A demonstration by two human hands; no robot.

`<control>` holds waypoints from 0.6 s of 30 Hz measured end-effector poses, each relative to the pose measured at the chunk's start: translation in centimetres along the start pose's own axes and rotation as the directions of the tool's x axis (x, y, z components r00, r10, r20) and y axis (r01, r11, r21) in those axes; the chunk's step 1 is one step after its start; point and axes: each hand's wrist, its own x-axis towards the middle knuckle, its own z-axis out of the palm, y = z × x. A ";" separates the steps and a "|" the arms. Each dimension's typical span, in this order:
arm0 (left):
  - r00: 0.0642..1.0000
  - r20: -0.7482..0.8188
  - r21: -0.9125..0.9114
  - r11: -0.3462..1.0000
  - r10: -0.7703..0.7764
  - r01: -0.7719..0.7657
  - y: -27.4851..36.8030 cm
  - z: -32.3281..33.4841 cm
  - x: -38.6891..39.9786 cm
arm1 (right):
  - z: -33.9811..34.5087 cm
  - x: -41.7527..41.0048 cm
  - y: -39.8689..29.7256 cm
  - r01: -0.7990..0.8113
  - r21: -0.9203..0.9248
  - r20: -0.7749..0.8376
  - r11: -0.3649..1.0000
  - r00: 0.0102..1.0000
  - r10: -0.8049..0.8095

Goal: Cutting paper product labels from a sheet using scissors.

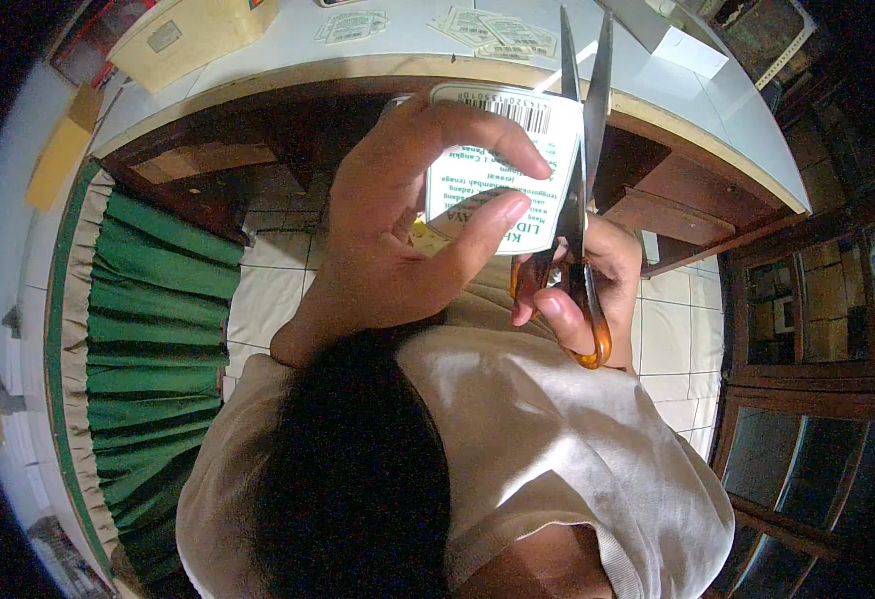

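My left hand (400, 202) pinches a white printed paper label (501, 153) with a barcode and green lettering, which bears writing. My right hand (602, 277) grips a pair of scissors (583, 165) by their amber-brown plastic handles. The blades point away from me and stand a little apart. The label's right edge lies against the blades, and a thin white paper strip (568, 67) shows beside and behind them. On the table (407, 56) beyond my hands lie loose printed labels (497, 31) and a smaller group of labels (351, 26) to their left.
A cream plastic container (190, 37) stands at the table's far left, with a yellow-brown cardboard piece (67, 150) further left. A white box (688, 52) lies at the right. A green pleated curtain (160, 284) hangs on the left; a wooden cabinet with glass panes (760, 464) stands right.
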 end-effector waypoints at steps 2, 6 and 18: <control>0.998 0.017 -0.072 0.995 -0.067 0.068 0.4 -0.3 -0.1 | 0.0 0.0 -0.2 -0.015 -0.011 0.021 1.000 1.000 0.015; 0.996 0.075 -0.092 0.994 -0.052 0.059 0.0 -0.7 0.4 | -0.1 0.2 -0.4 -0.022 -0.053 0.044 0.998 0.999 0.025; 0.995 0.052 -0.039 0.995 -0.088 0.090 0.3 -2.1 0.7 | 0.2 0.3 0.2 -0.029 -0.055 0.037 0.998 0.999 0.031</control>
